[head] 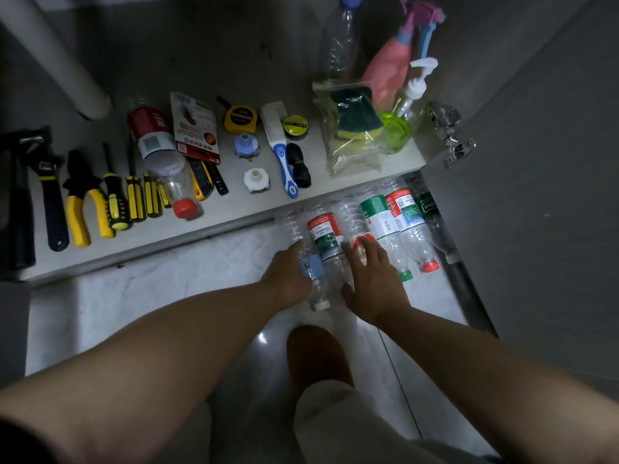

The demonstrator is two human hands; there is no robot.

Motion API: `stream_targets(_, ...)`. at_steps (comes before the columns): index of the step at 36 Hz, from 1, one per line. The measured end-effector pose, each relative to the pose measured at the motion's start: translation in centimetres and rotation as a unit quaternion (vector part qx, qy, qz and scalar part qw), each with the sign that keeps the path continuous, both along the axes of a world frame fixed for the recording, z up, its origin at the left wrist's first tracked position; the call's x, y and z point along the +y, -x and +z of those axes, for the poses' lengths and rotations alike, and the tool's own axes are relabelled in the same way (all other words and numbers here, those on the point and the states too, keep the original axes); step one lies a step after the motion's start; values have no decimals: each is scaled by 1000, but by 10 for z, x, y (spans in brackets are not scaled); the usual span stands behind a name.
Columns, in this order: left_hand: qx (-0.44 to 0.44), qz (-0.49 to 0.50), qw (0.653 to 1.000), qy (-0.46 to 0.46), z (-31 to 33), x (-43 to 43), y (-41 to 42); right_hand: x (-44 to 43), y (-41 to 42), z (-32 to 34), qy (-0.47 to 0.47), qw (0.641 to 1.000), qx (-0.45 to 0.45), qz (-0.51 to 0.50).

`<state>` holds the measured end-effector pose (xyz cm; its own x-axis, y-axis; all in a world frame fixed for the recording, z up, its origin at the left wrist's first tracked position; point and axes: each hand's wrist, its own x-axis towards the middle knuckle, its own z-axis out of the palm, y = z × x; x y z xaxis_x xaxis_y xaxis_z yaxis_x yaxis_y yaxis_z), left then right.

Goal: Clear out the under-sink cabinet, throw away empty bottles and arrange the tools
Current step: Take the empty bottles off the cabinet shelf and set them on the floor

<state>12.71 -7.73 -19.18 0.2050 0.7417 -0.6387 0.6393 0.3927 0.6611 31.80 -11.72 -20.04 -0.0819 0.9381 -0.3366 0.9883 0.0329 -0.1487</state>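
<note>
Several empty plastic bottles lie side by side on the floor below the cabinet edge: a red-label one (322,233), a green-label one (379,214), another red-label one (403,209) and a dark green one (427,205). My left hand (288,274) grips a clear bottle with a blue label (312,267) and a white cap. My right hand (373,283) rests with spread fingers on a red-and-white-label bottle (357,244). On the cabinet floor lie a hammer (20,195), a wrench (50,199), pliers (83,212), screwdrivers (115,202) and one red-capped bottle (164,162).
Further right on the cabinet floor (234,212) are a tape measure (239,119), a brush (279,152), a tape roll (295,126), bagged sponges (355,125), a green pump bottle (402,125), a pink spray bottle (390,70) and an upright clear bottle (338,41). A white pipe (60,55) stands at the back left. The open door (536,162) flanks the right.
</note>
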Motion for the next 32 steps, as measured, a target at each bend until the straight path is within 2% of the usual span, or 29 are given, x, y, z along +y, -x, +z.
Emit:
stream_targets(7,18,-38,999,-4,-3,0,-2,4,-6,-9,5,1000,15,9)
stream_targets(20,37,-46,998,-14,-5,1,-2,16,-13,-14,24,999,44,5)
stream_targets(28,26,-64,998,-13,-8,4,2,12,-9,-8,-22,999,45,14)
stream_targets(32,33,-119,992,-24,-9,3,8,10,-7,-3,-32,997,57,29)
